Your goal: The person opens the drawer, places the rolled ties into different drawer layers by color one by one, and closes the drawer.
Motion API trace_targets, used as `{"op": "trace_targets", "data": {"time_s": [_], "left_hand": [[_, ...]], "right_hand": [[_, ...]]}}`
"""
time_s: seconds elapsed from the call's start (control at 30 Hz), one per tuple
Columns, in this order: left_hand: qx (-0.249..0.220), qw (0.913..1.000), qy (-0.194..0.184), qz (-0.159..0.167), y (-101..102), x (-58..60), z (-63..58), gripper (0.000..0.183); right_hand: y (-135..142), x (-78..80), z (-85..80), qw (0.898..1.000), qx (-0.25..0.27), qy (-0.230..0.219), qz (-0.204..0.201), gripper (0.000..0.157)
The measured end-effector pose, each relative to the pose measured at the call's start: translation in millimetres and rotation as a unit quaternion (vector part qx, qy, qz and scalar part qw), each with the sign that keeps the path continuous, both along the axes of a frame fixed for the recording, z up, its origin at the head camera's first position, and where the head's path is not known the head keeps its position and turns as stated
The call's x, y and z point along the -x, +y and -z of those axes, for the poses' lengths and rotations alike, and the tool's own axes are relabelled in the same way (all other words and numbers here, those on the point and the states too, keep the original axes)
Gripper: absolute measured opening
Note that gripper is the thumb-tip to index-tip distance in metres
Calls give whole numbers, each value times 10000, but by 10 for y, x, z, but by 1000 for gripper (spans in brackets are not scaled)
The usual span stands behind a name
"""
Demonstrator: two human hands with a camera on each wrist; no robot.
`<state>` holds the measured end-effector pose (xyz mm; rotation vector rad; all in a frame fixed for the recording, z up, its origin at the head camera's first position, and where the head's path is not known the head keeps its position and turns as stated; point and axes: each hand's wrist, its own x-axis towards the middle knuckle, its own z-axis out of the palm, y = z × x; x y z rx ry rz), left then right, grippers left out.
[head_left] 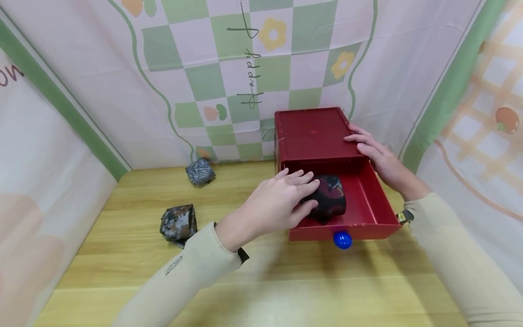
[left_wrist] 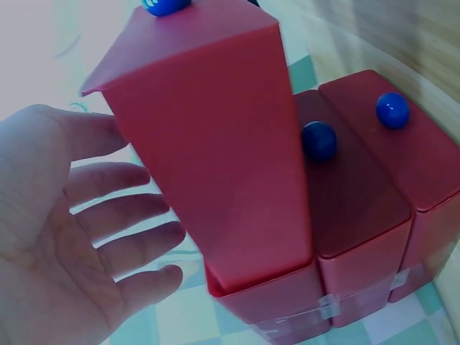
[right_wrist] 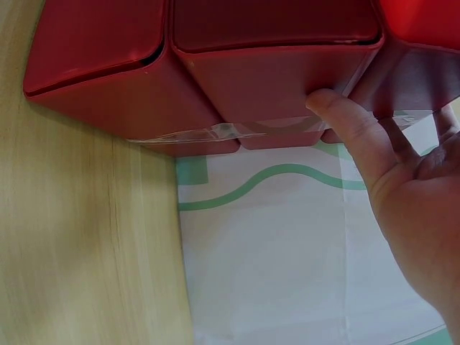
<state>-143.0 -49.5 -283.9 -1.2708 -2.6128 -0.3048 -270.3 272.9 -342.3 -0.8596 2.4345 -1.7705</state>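
A red drawer cabinet (head_left: 312, 134) stands with its top drawer (head_left: 373, 195) pulled out. Inside that drawer lies a dark folded cloth bundle (head_left: 332, 200) with red and grey patches. My left hand (head_left: 278, 200) is over the drawer's left side, its straight fingers in front of part of the bundle; whether they touch it I cannot tell. In the left wrist view its palm and spread fingers (left_wrist: 154, 208) show nothing held. My right hand (head_left: 377, 159) rests on the cabinet's top right edge, and its thumb (right_wrist: 338, 108) presses the side in the right wrist view.
Two lower drawers with blue knobs (left_wrist: 392, 111) are closed. A camouflage folded bundle (head_left: 178, 223) and a smaller grey patterned one (head_left: 200, 172) lie on the wooden table (head_left: 122, 254), left of the cabinet. A patterned curtain (head_left: 229, 81) hangs behind.
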Motion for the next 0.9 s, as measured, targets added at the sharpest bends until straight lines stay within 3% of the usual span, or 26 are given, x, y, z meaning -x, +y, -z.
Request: {"op": "trace_targets", "data": {"time_s": [0.3, 0.47, 0.67, 0.9], "left_hand": [[-752, 9950, 386, 539, -43, -162, -65, 41], [-1271, 9830, 925, 951, -8, -281, -51, 38], [-1395, 9658, 1779, 1269, 58, -426, -19, 26], [-1289, 9511, 2509, 1255, 137, -572, 78, 16]], "right_hand": [[3, -2, 2, 9999, -106, 18, 26, 43], [2, -9, 3, 9999, -130, 44, 29, 43], [5, -14, 3, 9998, -159, 79, 50, 43], [2, -12, 2, 9998, -174, 6, 38, 44]]}}
